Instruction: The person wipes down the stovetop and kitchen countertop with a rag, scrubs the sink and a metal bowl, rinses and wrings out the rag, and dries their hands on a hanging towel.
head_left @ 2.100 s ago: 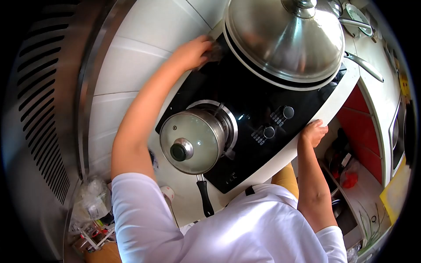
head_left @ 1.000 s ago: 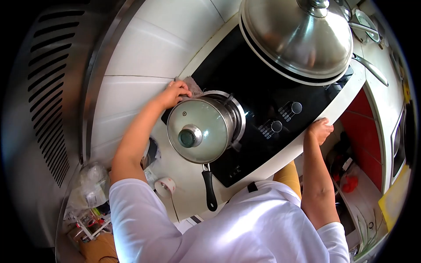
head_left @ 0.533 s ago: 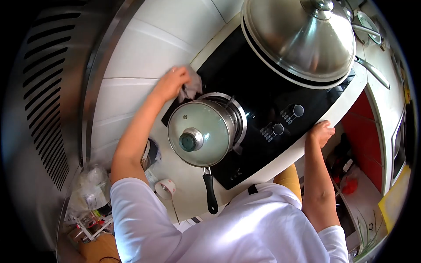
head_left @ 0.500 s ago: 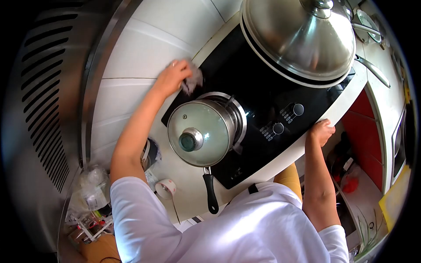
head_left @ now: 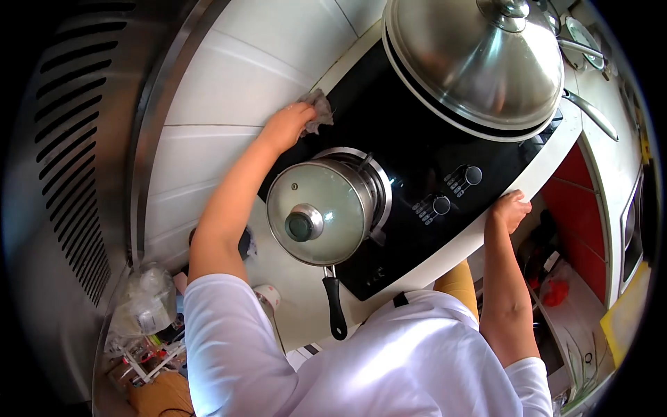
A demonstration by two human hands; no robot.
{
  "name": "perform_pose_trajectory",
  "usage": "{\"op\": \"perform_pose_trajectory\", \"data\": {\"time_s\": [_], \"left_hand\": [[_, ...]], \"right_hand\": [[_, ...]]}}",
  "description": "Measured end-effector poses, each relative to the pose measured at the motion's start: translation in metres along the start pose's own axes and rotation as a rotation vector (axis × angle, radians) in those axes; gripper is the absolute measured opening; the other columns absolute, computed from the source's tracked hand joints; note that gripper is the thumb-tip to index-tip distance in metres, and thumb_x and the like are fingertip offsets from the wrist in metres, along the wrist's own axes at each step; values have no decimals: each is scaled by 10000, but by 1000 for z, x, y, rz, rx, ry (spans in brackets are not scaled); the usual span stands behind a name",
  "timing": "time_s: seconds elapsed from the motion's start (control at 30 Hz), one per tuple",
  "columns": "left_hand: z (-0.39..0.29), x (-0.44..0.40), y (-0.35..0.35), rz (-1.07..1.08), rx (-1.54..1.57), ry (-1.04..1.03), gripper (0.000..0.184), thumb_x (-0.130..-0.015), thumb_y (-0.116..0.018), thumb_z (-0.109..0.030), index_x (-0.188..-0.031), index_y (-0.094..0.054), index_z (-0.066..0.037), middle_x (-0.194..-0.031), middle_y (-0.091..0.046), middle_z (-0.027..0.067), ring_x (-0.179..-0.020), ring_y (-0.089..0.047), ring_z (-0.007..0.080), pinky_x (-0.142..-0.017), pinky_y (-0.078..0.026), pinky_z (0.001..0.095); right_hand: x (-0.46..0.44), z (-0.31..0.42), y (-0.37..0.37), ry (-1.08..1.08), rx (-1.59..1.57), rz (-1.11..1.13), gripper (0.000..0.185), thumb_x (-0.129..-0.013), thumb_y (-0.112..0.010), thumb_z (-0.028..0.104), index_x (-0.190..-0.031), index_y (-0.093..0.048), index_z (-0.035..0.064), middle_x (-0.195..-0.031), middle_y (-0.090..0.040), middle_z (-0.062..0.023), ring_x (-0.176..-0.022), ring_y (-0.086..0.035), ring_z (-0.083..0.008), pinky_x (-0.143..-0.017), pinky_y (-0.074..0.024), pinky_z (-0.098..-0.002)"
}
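My left hand (head_left: 287,127) is closed on a greyish cloth (head_left: 320,112) at the back edge of the black glass cooktop (head_left: 410,146), close to the tiled wall. On the near burner, below that hand, stands a saucepan (head_left: 358,191) covered by a glass lid (head_left: 333,212); its black handle (head_left: 335,306) points toward my body. My right hand (head_left: 511,210) grips the front edge of the white countertop (head_left: 531,177), fingers wrapped round it. Part of the cloth is hidden under my left fingers.
A large wok with a domed steel lid (head_left: 465,66) covers the far burner, its handle (head_left: 590,113) jutting past the front edge. Two knobs (head_left: 472,175) sit on the cooktop. A paper cup-like item (head_left: 267,295) stands by my left elbow. A vented metal hood (head_left: 76,160) rises at left.
My left hand has slid the cloth a little up and to the right along the cooktop's back edge. My right hand stays on the counter edge.
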State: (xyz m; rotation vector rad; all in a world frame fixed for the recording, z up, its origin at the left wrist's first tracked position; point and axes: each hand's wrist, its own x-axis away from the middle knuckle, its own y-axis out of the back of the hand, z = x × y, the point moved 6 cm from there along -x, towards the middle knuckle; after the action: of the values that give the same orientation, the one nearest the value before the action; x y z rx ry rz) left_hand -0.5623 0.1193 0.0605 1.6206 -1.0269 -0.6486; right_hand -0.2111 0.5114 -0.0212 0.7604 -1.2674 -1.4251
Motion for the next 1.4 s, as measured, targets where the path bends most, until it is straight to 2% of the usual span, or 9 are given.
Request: {"op": "perform_pose_trajectory", "data": {"time_s": [0.17,0.23,0.37,0.43,0.53,0.83,1.03,1.27,1.4], "left_hand": [[-2,49,2,76,-38,156,175,-743,-534,-5,-892,-536,-98,-953,-566,116,-891,-551,348,-729,-451,444],[7,66,-8,336,-130,266,131,-758,-517,-25,-859,-534,-108,-948,-565,115,-879,-554,348,-715,-448,445],[18,58,8,338,-44,181,153,-750,-536,-7,-867,-554,-105,-949,-569,105,-883,-557,343,-729,-455,439],[-4,29,34,61,67,145,270,-724,-577,21,-951,-613,-121,-976,-590,83,-899,-559,332,-783,-468,418],[-14,7,11,67,154,-66,416,-704,-606,56,-1051,-662,-166,-1081,-581,61,-973,-531,314,-868,-459,386],[4,53,-21,287,270,117,397,-753,-609,61,-1033,-717,-199,-1216,-504,54,-1131,-450,282,-997,-382,350],[35,110,-36,105,428,216,500,-688,-543,182,-995,-727,-167,-1182,-515,55,-1108,-485,251,-945,-418,304],[37,168,-47,148,426,427,490,-690,-535,173,-994,-722,-164,-1169,-519,47,-1078,-490,253,-942,-414,308],[13,194,-42,-47,205,385,538,-656,-522,161,-1014,-707,-196,-1149,-536,21,-1051,-471,270,-937,-404,339]], "right_hand": [[4,3,5,18,-21,-23,534,-885,-352,454,-1207,-484,49,-1119,-619,-180,-970,-614,-379,-828,-465,-498],[4,3,5,11,-22,-20,532,-885,-354,454,-1202,-485,47,-1112,-622,-182,-964,-616,-380,-825,-466,-498],[4,3,4,28,-20,-24,526,-885,-358,450,-1188,-491,41,-1090,-628,-188,-951,-618,-386,-818,-468,-501],[6,5,10,18,-24,-11,541,-881,-350,454,-1193,-489,34,-1098,-624,-202,-976,-612,-391,-843,-463,-497],[5,5,5,20,-23,-16,535,-881,-353,451,-1186,-493,34,-1097,-625,-202,-978,-612,-391,-846,-461,-498],[1,5,2,12,-18,-2,530,-877,-355,451,-1176,-509,41,-1090,-634,-187,-985,-613,-384,-848,-460,-496],[2,5,2,4,8,25,552,-882,-306,467,-1122,-515,16,-1079,-632,-206,-980,-612,-398,-855,-460,-503],[6,8,7,7,3,30,554,-881,-301,462,-1115,-511,7,-1062,-637,-210,-970,-617,-400,-855,-465,-500],[9,9,10,10,-58,80,602,-866,-277,457,-1141,-491,-34,-1112,-611,-250,-1017,-596,-411,-906,-439,-497]]}}
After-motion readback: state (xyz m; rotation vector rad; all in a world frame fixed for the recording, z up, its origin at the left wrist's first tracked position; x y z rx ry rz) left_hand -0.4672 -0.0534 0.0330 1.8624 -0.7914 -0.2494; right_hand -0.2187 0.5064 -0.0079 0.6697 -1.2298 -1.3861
